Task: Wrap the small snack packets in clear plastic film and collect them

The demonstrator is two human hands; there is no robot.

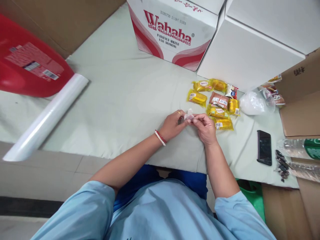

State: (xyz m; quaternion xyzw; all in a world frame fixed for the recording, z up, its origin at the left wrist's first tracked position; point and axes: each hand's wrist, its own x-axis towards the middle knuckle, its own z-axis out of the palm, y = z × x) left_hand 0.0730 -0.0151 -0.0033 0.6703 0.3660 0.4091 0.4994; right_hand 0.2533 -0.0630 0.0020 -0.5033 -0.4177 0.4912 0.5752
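Note:
My left hand (172, 126) and my right hand (207, 129) meet above the table's near side. Between their fingertips both pinch a small crumpled piece of translucent plastic (190, 112); whether it is a bag or a wrapper I cannot tell. Just beyond my right hand lie several yellow-wrapped snack packs (223, 124), a brown-wrapped pack (219, 100) and a small red, white and blue packet (232, 91). To their right sits a bundled white plastic bag (253, 102).
A Wahaha water carton (172, 30) and white boxes (250, 50) stand at the back. A plastic film roll (47, 116) and red jug (32, 60) are left. On the right are a phone (264, 148), keys (282, 165) and plastic bottles (292, 148).

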